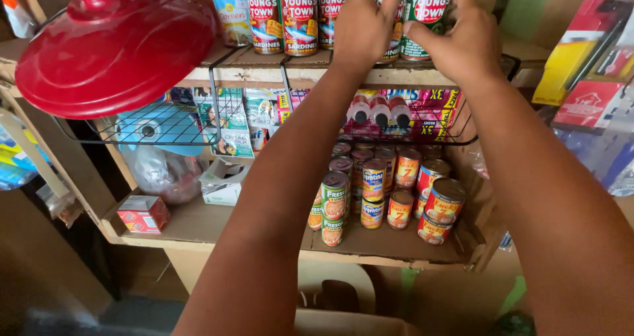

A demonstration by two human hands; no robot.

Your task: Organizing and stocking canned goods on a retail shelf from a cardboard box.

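Both my arms reach up to the top shelf (264,62), where a row of red and green food cans (298,19) stands. My left hand (363,22) rests against a can in that row, fingers spread over it. Just to its right, my right hand (462,42) wraps its fingers around a green-labelled can (426,16). The cans directly behind my hands are mostly hidden.
A red dome-shaped lid (112,42) hangs at upper left. Wire baskets (165,128) with sachets and small bottles (380,111) hang under the top shelf. The lower shelf (198,227) carries stacked cans (386,187), a small red box (142,214) and a plastic bag (162,171).
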